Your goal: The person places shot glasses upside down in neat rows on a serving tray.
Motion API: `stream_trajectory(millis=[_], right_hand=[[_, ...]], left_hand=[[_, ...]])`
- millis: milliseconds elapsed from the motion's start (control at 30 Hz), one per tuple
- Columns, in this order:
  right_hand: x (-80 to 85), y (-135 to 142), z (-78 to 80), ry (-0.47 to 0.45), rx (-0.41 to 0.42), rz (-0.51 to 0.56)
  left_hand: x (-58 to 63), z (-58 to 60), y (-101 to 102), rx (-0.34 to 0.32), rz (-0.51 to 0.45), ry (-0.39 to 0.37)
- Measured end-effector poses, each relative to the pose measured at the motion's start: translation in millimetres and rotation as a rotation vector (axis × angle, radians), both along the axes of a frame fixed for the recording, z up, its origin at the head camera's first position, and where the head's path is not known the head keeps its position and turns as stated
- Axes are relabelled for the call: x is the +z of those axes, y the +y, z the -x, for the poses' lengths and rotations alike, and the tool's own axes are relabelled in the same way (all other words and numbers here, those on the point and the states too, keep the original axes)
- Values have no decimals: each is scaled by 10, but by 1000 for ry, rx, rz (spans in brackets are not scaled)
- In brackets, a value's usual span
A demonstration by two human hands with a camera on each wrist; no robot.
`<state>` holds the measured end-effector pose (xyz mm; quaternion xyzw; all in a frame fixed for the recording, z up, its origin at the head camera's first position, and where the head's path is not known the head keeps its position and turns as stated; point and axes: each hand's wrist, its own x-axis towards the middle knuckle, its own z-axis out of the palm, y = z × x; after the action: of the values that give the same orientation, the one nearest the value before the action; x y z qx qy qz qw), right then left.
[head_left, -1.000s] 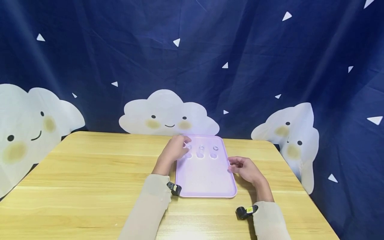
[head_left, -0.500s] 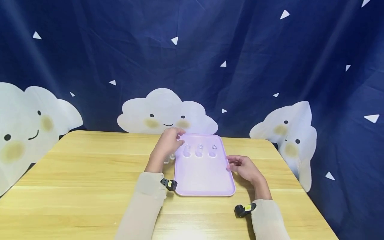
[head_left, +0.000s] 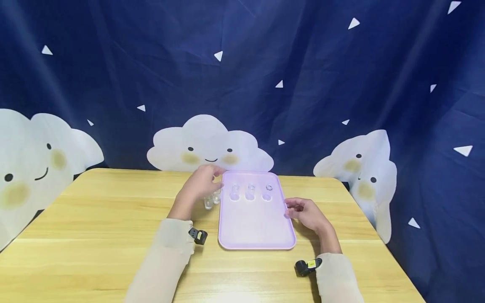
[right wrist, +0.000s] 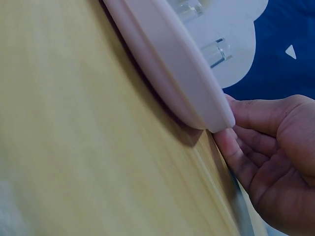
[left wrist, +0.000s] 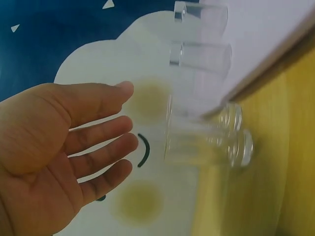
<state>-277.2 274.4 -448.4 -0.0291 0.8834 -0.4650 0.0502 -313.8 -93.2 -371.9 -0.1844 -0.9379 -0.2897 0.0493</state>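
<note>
Three small clear glasses stand upside down in a row on a lilac tray [head_left: 257, 227]: left glass [head_left: 235, 193], middle glass [head_left: 250, 192] and right glass [head_left: 267, 193]. Just left of the tray, two clear glasses [head_left: 208, 203] stand upright on the table, thick bases down, partly hidden by my left hand [head_left: 198, 183]. That hand is empty beside them, fingers apart and slightly bent in the left wrist view. My right hand [head_left: 308, 213] pinches the tray's right rim [right wrist: 224, 110], thumb above and fingers below.
The wooden table [head_left: 113, 235] reaches back to a dark blue curtain [head_left: 242, 75] printed with white clouds. A small black camera sits on each wrist.
My left hand has left the leftmost glass on the tray and moved left, off the tray, uncovering that glass and the two on the table. The right hand stays at the rim.
</note>
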Motion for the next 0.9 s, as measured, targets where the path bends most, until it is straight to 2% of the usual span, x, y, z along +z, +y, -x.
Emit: stream_trajectory(millis=[233, 567, 767, 900], right_hand=[[-4, -12, -10, -7, -5, -5], [-3, -12, -3, -1, 0, 2], [-11, -10, -4, 1, -5, 0], [-19, -8, 0, 5, -5, 8]], left_hand=[[-2, -50, -198, -47, 80, -13], [-56, -136, -468, -66, 131, -50], [-116, -165, -529, -77, 157, -95], [-201, -144, -544, -105, 159, -112]])
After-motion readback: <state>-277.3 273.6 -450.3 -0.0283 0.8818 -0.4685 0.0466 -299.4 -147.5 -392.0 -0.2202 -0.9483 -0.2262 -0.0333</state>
